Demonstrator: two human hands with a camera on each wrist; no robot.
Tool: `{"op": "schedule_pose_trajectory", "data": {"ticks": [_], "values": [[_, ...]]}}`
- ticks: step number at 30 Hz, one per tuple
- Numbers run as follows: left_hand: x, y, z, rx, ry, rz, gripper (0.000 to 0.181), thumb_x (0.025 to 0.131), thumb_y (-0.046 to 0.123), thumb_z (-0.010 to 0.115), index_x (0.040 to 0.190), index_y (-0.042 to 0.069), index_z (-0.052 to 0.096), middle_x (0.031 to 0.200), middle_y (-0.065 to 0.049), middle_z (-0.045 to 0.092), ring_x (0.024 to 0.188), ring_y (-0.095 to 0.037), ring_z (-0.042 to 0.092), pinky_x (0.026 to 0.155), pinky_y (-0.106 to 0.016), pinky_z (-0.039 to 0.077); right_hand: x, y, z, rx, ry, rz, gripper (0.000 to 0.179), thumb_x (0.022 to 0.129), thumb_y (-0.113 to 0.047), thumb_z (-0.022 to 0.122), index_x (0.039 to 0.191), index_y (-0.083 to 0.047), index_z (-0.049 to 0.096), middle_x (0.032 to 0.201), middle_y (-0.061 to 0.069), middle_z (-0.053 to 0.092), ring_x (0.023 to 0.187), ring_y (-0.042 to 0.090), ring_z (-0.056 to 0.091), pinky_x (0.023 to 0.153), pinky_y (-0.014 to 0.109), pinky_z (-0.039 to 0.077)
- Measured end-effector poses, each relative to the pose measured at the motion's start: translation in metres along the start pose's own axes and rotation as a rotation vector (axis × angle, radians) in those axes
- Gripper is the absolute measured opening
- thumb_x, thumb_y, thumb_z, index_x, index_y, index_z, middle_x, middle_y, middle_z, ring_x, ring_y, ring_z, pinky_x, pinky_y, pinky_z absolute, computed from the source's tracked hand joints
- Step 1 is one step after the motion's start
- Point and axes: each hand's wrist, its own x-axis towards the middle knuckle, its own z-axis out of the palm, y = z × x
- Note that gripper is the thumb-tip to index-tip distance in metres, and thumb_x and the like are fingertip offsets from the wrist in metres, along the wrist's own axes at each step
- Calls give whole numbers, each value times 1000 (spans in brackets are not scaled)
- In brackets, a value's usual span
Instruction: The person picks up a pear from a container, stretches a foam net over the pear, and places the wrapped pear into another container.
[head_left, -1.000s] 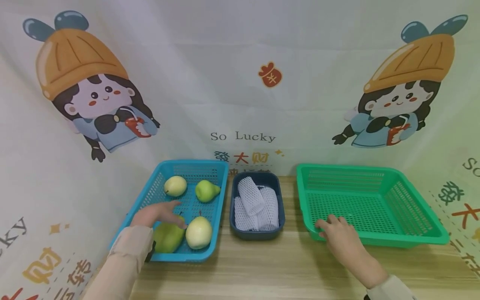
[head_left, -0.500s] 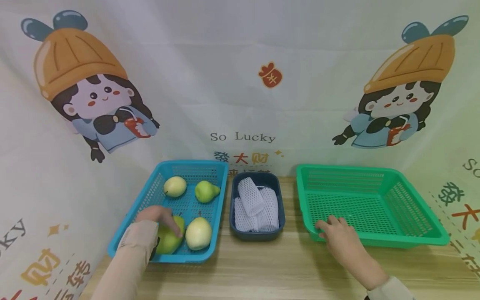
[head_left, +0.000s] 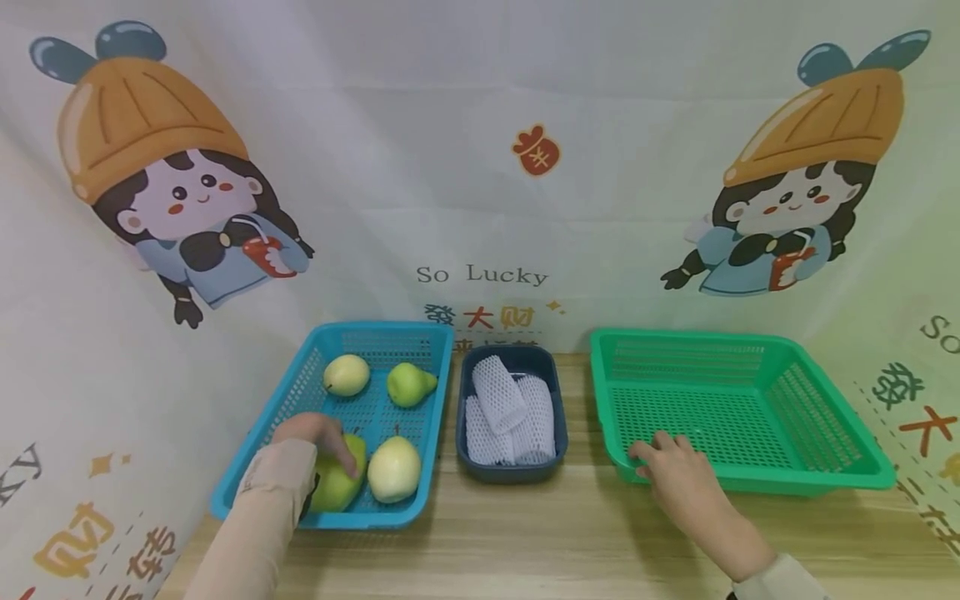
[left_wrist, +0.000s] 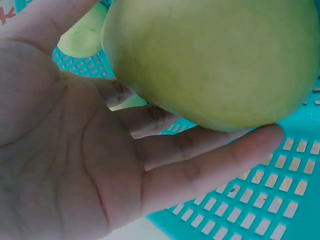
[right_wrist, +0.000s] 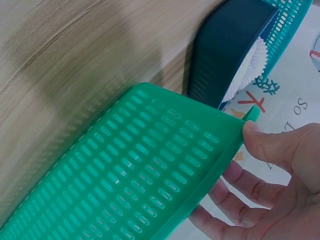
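Observation:
My left hand (head_left: 318, 433) is inside the blue basket (head_left: 378, 522) and holds a large green pear (head_left: 341, 479). In the left wrist view, its fingers curve along the pear's (left_wrist: 215, 60) side, while the thumb's tip is out of frame. Right beside that fruit sits a pale yellow pear (head_left: 394, 471) with its stem up. Another pale yellow pear (head_left: 347, 375) and a smaller green pear (head_left: 408, 384) lie farther back. My right hand (head_left: 686, 483) grips the near left corner of the green basket (head_left: 817, 481), thumb outside the rim and fingers over it.
Between the baskets stands a dark blue tub (head_left: 512, 473) with several white foam net sleeves (head_left: 501, 396) in it. The wooden table (head_left: 510, 542) extends in front. A printed cloth (head_left: 480, 192) hangs close behind and along both sides.
My left hand has lowered from above the large green pear and closed around it. The right hand stays on the green basket's corner. The head view has shifted slightly.

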Motion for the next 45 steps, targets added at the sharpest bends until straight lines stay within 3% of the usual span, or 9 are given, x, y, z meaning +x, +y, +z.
{"op": "schedule_pose_trajectory", "data": {"ticks": [11, 21, 34, 42, 45], "values": [[9, 1, 1, 85, 3, 43, 90, 62, 47, 79, 131, -1, 45, 131, -30, 45, 113, -43, 48, 91, -50, 45, 0, 2, -1, 0, -10, 6, 23, 72, -8, 76, 92, -13, 67, 77, 5, 56, 62, 19, 47, 46, 26, 41], [0, 3, -4, 9, 5, 26, 110, 67, 47, 77, 146, 0, 17, 146, -33, 15, 131, -54, 20, 104, -61, 25, 0, 2, 0, -1, -19, 5, 23, 73, -9, 76, 93, -13, 66, 78, 5, 56, 63, 19, 48, 46, 27, 42], [-1, 1, 0, -4, 1, 57, 118, 67, 48, 77, 147, 3, 3, 147, -34, 9, 129, -58, 18, 101, -66, 25, -2, 1, 2, 2, -1, -8, 23, 71, -7, 76, 91, -13, 66, 75, 4, 56, 60, 16, 43, 46, 25, 39], [-4, 0, -10, -2, 3, 77, 120, 69, 51, 74, 147, 2, -4, 146, -37, 9, 128, -58, 20, 99, -63, 30, 0, 1, 1, 0, 8, -11, 23, 71, -7, 76, 91, -13, 66, 75, 4, 56, 60, 16, 43, 45, 24, 38], [-7, 1, -17, -19, 8, 116, 119, 72, 50, 73, 146, -1, -6, 145, -37, 13, 128, -56, 24, 99, -61, 32, 1, 1, 1, -3, 16, -18, 24, 71, -7, 77, 91, -13, 66, 75, 4, 56, 59, 15, 43, 45, 23, 38]]}}
